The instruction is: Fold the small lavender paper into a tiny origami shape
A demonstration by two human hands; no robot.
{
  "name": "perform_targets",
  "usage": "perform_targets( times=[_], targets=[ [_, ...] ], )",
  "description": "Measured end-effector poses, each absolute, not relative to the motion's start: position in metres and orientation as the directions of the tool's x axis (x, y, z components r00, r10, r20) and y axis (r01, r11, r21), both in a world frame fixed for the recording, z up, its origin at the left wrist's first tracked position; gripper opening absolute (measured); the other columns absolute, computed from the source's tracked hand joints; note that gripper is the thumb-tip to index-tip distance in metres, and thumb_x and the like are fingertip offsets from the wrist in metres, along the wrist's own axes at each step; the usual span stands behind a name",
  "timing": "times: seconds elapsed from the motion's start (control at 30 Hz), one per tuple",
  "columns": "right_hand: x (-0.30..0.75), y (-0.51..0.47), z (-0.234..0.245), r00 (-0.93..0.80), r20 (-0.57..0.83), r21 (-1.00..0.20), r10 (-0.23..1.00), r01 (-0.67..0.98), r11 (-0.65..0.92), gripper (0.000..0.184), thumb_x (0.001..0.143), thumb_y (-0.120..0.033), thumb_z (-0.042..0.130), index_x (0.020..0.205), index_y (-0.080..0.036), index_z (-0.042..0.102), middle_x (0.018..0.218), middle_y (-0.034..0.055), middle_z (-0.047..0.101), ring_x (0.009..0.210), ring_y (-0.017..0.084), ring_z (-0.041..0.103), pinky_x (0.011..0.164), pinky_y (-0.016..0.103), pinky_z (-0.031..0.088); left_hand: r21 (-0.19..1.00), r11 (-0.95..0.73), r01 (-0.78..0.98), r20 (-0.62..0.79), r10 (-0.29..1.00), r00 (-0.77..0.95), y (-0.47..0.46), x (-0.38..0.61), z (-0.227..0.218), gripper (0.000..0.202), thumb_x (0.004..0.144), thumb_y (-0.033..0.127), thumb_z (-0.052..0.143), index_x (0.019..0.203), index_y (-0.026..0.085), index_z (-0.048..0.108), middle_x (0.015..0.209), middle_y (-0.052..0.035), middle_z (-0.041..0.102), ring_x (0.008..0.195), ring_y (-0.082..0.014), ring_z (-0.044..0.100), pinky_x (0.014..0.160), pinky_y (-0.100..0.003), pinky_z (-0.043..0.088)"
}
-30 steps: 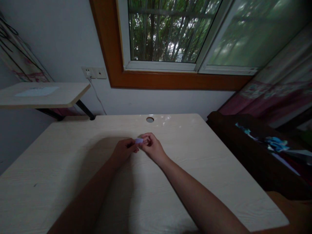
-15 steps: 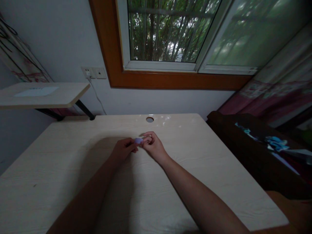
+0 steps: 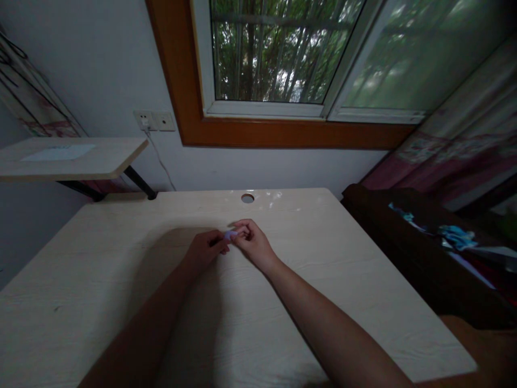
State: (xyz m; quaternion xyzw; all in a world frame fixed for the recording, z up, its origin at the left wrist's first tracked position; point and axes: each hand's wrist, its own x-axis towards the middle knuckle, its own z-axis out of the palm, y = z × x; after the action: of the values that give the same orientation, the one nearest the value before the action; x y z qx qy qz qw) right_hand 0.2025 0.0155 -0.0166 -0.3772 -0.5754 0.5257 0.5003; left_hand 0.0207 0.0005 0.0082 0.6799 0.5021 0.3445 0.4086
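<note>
A small pale purple piece [image 3: 230,235], perhaps paper, is pinched between my two hands over the far middle part of the desk [image 3: 323,258]. Its exact kind is too small to make out. My left hand [image 3: 205,248] grips its left side between thumb and fingers. On the other side, the thumb and fingertips of my right hand [image 3: 254,242] close on its right end and cover part of it. Both forearms reach in from the near edge.
Just beyond my hands, the desktop has a round cable hole [image 3: 247,198]. A raised shelf [image 3: 117,156] with a paper sheet [image 3: 58,152] stands at the left. A wall socket [image 3: 154,120] holds a plugged white cable. Dark furniture [image 3: 388,242] with blue items stands at the right.
My right fingertips have shifted slightly left over the purple piece, so less of it shows. My left hand stays nearly where it was.
</note>
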Motion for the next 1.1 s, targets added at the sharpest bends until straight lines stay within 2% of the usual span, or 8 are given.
perform_targets(
  times=[0.57, 1.1],
  targets=[
    [0.2019, 0.0169, -0.0175, -0.192, 0.167, -0.961, 0.967, -0.252, 0.116, 0.031, 0.077, -0.030, 0.073, 0.102, -0.024, 0.056, 0.076, -0.0023, 0.065, 0.072, 0.015, 0.064, 0.074, 0.031, 0.051, 0.953, -0.134, 0.271, 0.072, 0.971, 0.228, -0.0002, 0.0200, 0.0066, 0.024, 0.084, 0.038, 0.060, 0.074, 0.018, 0.069, 0.071, -0.0029, 0.072, 0.067, -0.0159, 0.066, 0.068, -0.026, 0.051],
    [0.2007, 0.0205, -0.0196, -0.151, 0.147, -0.921, 0.978, -0.381, 0.080, 0.038, 0.072, -0.028, 0.078, 0.100, -0.024, 0.053, 0.068, -0.0058, 0.065, 0.064, 0.013, 0.064, 0.068, 0.028, 0.051, 0.975, -0.108, 0.195, 0.062, 0.972, 0.227, 0.0011, 0.0195, 0.0040, 0.026, 0.084, 0.039, 0.062, 0.075, 0.016, 0.069, 0.072, -0.0035, 0.072, 0.068, -0.0155, 0.066, 0.070, -0.026, 0.052]
  ],
)
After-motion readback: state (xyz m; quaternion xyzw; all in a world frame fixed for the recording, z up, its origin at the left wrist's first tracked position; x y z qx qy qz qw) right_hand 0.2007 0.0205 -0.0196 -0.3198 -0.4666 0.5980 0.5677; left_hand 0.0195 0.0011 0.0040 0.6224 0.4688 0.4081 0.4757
